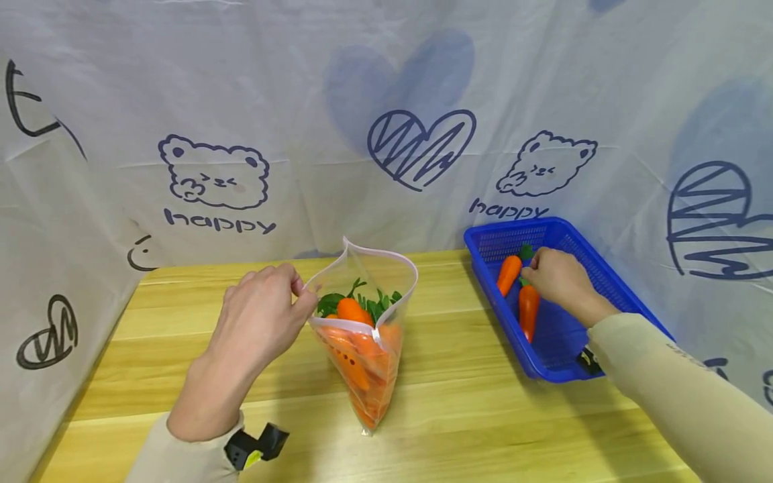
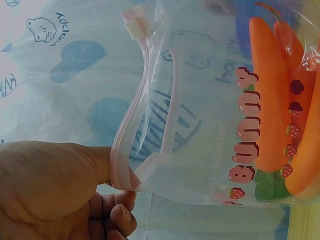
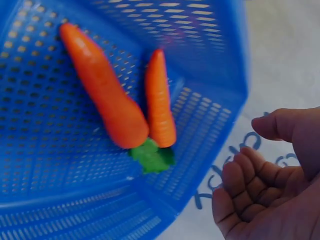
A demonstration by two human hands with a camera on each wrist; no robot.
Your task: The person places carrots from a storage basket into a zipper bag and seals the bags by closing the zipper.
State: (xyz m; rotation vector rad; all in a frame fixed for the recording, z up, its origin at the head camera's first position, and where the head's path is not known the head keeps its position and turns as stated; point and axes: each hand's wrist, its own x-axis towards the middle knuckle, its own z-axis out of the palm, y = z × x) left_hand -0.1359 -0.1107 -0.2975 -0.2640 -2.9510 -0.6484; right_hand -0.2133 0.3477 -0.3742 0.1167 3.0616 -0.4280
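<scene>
My left hand (image 1: pixel 256 315) pinches the left edge of a clear zip bag (image 1: pixel 343 329) between thumb and fingers. The bag's mouth gapes, and its pale pink zip strip (image 2: pixel 120 145) carries a slider (image 2: pixel 136 25) at the far end. Several orange carrots (image 1: pixel 353 312) with green tops fill the lower bag. Over the blue basket (image 1: pixel 616 288), my right hand (image 1: pixel 561 282) hovers close to two carrots, thumb spread from its loosely bent fingers with nothing between them. The thicker carrot (image 3: pixel 102 90) lies beside a slimmer one (image 3: pixel 160 102), their green tops together.
A wooden table (image 1: pixel 471 396) carries the bag and basket. Behind it hangs a white cloth (image 1: pixel 320 194) printed with hearts and bears, close to the basket's far end. A small black device (image 1: pixel 256 446) is strapped at my left wrist.
</scene>
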